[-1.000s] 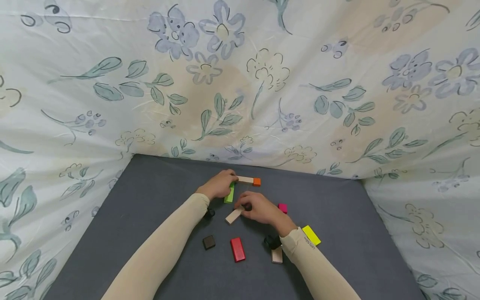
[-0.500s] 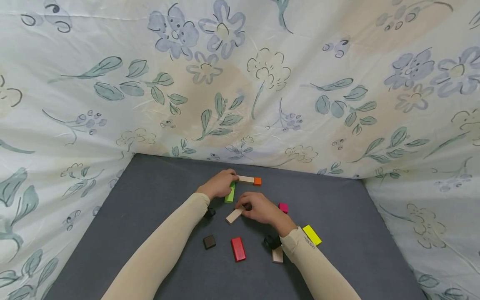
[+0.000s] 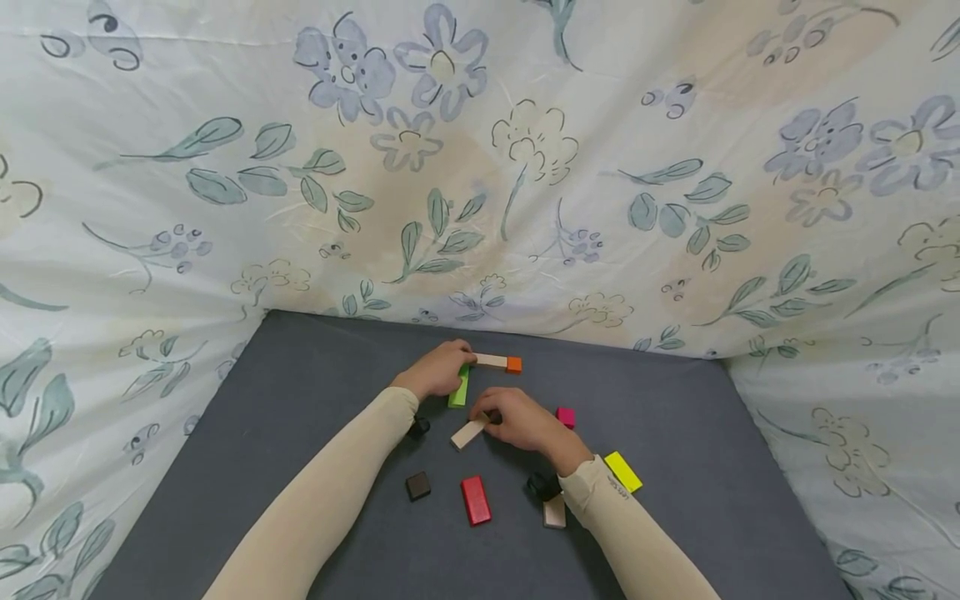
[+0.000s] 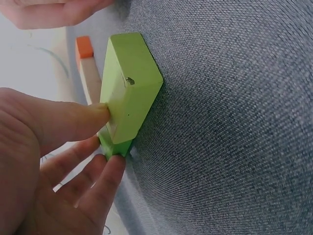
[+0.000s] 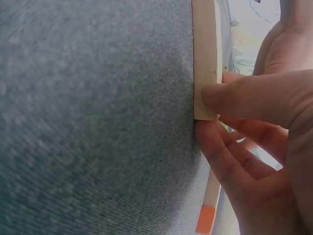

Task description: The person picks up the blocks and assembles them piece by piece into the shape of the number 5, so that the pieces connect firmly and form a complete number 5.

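Observation:
My left hand [image 3: 437, 372] holds a lime green block [image 4: 134, 58], thumb on its side and fingers round its far end. A darker green block [image 4: 116, 148] shows at those fingertips, end to end with the lime one. Just beyond lies a plain wooden block [image 3: 491, 361] with an orange cube [image 3: 513, 365] at its right end. My right hand [image 3: 517, 419] pinches another plain wooden block [image 5: 204, 54] near one end, between thumb and fingers. This block lies slanted on the grey cloth, nearer to me than the lime block; its gripped end is partly hidden in the head view.
On the grey cloth [image 3: 337, 358], a dark brown cube [image 3: 417, 485] and a red block [image 3: 476, 500] lie nearer me. A pink cube [image 3: 566, 417], a yellow block [image 3: 623, 472] and a wooden block [image 3: 554, 512] lie around my right arm. Flowered fabric [image 3: 465, 208] walls the back and sides.

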Demonstrator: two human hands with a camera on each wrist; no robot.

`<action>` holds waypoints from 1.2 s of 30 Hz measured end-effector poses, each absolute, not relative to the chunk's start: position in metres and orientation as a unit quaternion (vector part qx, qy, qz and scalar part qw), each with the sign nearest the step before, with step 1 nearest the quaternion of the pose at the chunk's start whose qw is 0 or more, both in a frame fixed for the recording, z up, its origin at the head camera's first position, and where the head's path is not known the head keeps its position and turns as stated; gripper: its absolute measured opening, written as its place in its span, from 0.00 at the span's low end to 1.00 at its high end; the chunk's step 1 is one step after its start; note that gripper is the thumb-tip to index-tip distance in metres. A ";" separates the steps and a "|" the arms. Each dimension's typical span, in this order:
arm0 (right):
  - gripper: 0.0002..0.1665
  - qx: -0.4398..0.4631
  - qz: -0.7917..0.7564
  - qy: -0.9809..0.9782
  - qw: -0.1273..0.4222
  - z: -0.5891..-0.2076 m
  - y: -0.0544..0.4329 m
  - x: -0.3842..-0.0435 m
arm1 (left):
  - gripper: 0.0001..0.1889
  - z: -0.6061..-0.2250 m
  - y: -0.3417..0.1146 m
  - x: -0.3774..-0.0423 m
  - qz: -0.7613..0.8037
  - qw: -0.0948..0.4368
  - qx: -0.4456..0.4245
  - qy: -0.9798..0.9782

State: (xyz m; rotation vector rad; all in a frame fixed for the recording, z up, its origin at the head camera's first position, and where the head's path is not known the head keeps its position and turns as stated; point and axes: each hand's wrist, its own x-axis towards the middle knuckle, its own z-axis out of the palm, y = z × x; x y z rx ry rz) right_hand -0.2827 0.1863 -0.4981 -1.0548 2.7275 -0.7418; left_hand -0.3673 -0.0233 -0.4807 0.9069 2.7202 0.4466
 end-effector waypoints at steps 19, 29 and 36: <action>0.15 -0.331 -0.239 0.911 0.050 -0.499 0.190 -0.279 | 0.28 -0.480 -0.022 -0.369 0.146 0.121 0.312 0.931; 0.14 -0.329 -0.238 0.913 0.034 -0.502 0.196 -0.283 | 0.28 -0.481 -0.021 -0.370 0.145 0.124 0.311 0.931; 0.14 -0.299 -0.270 0.915 0.010 -0.498 0.201 -0.283 | 0.28 -0.482 -0.022 -0.370 0.147 0.121 0.306 0.933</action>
